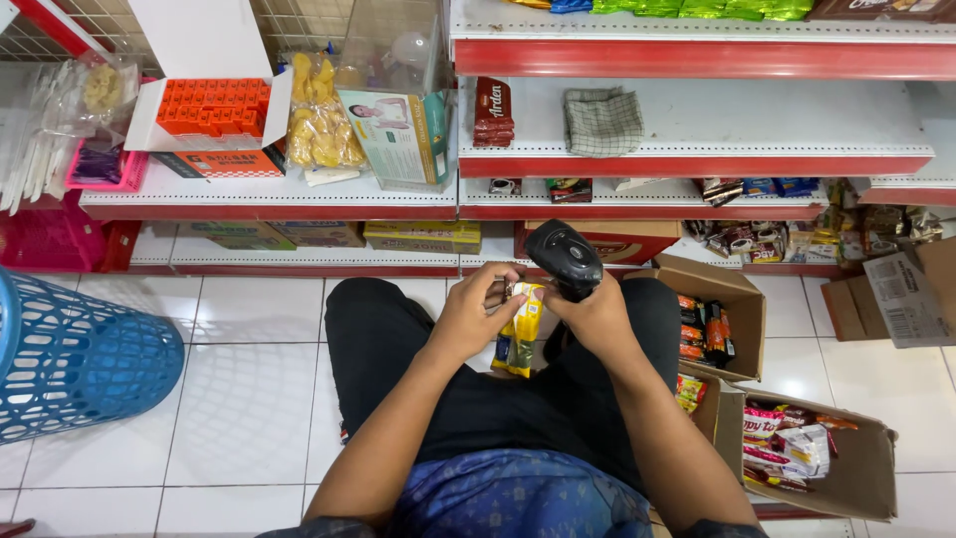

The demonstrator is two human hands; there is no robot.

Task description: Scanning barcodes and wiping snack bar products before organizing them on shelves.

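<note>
left hand (476,311) pinching the top edge of a yellow snack packet (520,337), fingers closed on it; packet hangs over the lap, between both hands, just below the scanner head. right hand (597,317) wrapped tight around the grip of a black handheld barcode scanner (565,257), scanner head tilted up toward the shelves, right above the packet. person sits on the white tile floor (249,399), black trousers, blue patterned top. rest, left to right: blue mesh basket (70,359) on the floor at far left, well apart from the hands. above it a pink tray (100,167) on the lower shelf, then an open white carton of orange boxes (214,108), a bag of yellow snacks (321,125) just beside it, then a clear box with a pale green pack (396,134). next shelf bay: dark red packet (493,112) standing up, folded checked cloth (602,122) near it. red-edged shelf (697,164) otherwise carries small sachets lower down. right of the knee: open cardboard box (742,309) with orange-and-black packets, and nearer the camera a second cardboard box (856,468) with mixed wrapped snacks. flattened cardboard (901,299) at far right.
</note>
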